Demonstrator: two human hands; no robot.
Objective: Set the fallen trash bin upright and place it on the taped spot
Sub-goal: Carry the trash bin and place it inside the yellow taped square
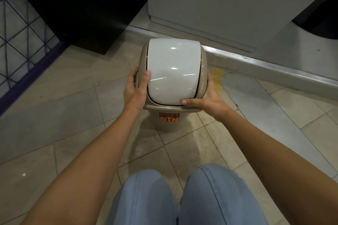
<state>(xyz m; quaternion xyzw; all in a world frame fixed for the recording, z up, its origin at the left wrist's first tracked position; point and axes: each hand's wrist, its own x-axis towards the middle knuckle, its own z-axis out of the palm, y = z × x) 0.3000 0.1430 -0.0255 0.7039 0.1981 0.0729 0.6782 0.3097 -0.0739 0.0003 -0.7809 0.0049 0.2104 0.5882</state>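
Note:
A beige trash bin (pixel 169 124) with a white swing lid (pixel 172 71) stands upright on the tiled floor in front of me, an orange "BIN" label facing me. My left hand (pixel 136 89) grips the left side of its lid rim, thumb on the white flap. On the right side my right hand (pixel 208 98) holds the rim, thumb at the flap's near corner. Yellow tape (pixel 217 76) shows on the floor just right of the bin, partly hidden by the bin and my right hand.
A metal floor strip (pixel 265 60) runs behind the bin below a white cabinet (pixel 228 5). A black cabinet (pixel 82 14) stands at the back left, a wire grid panel (pixel 20 33) at the far left. My knees in blue jeans (pixel 182 197) are below.

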